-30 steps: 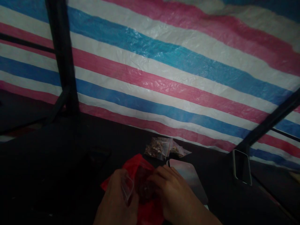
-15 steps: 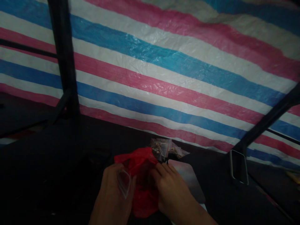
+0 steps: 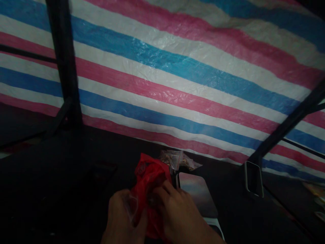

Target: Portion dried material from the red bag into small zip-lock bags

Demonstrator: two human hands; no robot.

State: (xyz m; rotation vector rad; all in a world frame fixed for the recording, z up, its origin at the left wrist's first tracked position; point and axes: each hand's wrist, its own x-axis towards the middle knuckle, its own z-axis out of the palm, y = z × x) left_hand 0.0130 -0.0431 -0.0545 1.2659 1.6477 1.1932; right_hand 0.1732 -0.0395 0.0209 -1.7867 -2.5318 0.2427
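A crumpled red plastic bag [image 3: 152, 173] lies between my two hands on the dark surface, its mouth gathered open. My left hand [image 3: 124, 213] is closed at the bag's left side, with a small clear plastic bag [image 3: 133, 205] held between thumb and fingers. My right hand [image 3: 180, 210] has its fingers bent into the red bag's opening, by something dark. What they pinch there is hidden. Beyond the red bag lie several small clear zip bags [image 3: 177, 160] with brownish contents. Right of it is a flat, shiny grey plate [image 3: 196, 193] with rounded corners, above a white-edged part.
A phone-like device [image 3: 254, 179] with a pale rim leans near a dark slanted post [image 3: 276, 130] on the right. Another dark post [image 3: 64, 67] rises at left. Behind the dark surface [image 3: 101, 145] hangs a striped plastic sheet [image 3: 172, 91]. Some dark item [image 3: 104, 169] lies left.
The red bag's upper part has bunched up and shifts upright between my hands. My right hand has moved slightly left and lower, fingers deeper at the opening. The view has shifted a little.
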